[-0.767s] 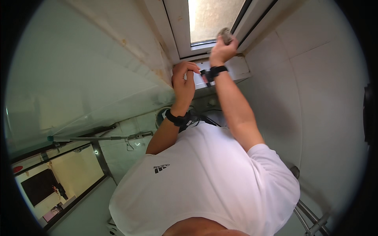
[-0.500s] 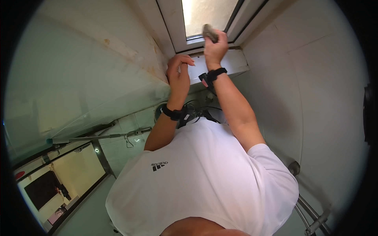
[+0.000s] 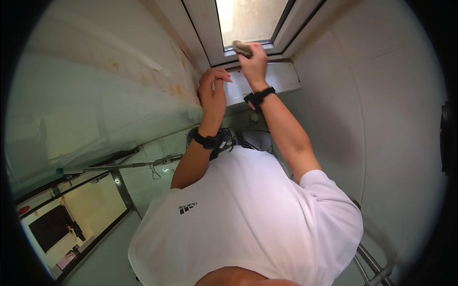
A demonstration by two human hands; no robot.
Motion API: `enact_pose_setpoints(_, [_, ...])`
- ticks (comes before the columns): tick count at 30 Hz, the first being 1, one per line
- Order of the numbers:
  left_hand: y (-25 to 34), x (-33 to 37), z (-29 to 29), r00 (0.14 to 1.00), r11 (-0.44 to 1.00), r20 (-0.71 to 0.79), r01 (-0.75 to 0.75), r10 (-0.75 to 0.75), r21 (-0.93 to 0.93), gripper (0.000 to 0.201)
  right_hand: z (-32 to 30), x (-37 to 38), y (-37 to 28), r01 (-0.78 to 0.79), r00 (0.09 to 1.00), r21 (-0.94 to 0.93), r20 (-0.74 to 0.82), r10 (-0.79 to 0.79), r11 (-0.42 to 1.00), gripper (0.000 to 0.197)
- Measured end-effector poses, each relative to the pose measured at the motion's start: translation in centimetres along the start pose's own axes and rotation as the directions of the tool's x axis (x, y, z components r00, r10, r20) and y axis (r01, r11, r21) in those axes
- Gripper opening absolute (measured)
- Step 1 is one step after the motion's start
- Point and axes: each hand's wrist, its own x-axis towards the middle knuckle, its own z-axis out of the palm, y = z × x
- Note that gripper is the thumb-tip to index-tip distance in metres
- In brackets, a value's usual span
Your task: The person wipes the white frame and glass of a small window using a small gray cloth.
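My right hand is closed around a folded grey-brown cloth, at the lower edge of a window pane. The cloth is slightly blurred and overlaps the pale window frame near the glass. To its left, my left hand leans by the wall corner at the end of the white sill. Its wrist is bent, the fingers point right and the thumb stands apart, with nothing visible in it. Each wrist wears a black strap.
Stained pale tiles cover the left wall; another tiled wall rises close on the right. A metal pole and a dark-framed opening or mirror are at lower left. Metal rails run at lower right.
My right hand with the cloth has moved down and left, from the glass to the pane's lower edge. My left hand has shifted only slightly.
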Motion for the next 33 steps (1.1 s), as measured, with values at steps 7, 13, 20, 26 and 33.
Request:
enact_pose_setpoints(7, [0.3, -0.4, 0.2, 0.999, 0.999, 0.013, -0.031, 0.032, -0.016, 0.016, 1.3, 0.7, -0.6, 0.319, 0.930, -0.254, 0.268, -0.250, 0.913, 0.028])
enact_pose_setpoints(13, [0.2, -0.3, 0.1, 1.000, 0.999, -0.008, -0.024, 0.023, -0.039, 0.017, -0.8, 1.6, -1.6, 0.463, 0.782, -0.410, 0.607, -0.143, 0.786, 0.015])
enact_pose_setpoints(20, [-0.2, -0.5, 0.3, 0.999, 0.999, -0.013, -0.041, 0.041, -0.001, 0.018, -2.6, 1.9, -2.3, 0.293, 0.907, -0.380, 0.400, -0.130, 0.877, 0.020])
enact_pose_setpoints(26, [0.0, -1.1, 0.2, 1.000, 0.997, 0.021, -0.016, 0.018, -0.075, 0.018, 0.1, 1.1, -0.7, 0.329, 0.832, -0.467, 0.555, -0.018, 0.821, 0.023])
enact_pose_setpoints(33, [0.7, -1.5, 0.1, 1.000, 0.995, 0.005, 0.023, -0.022, -0.096, 0.016, -9.3, 3.7, 2.5, 0.056, 0.950, -0.429, 0.301, 0.084, 0.902, 0.026])
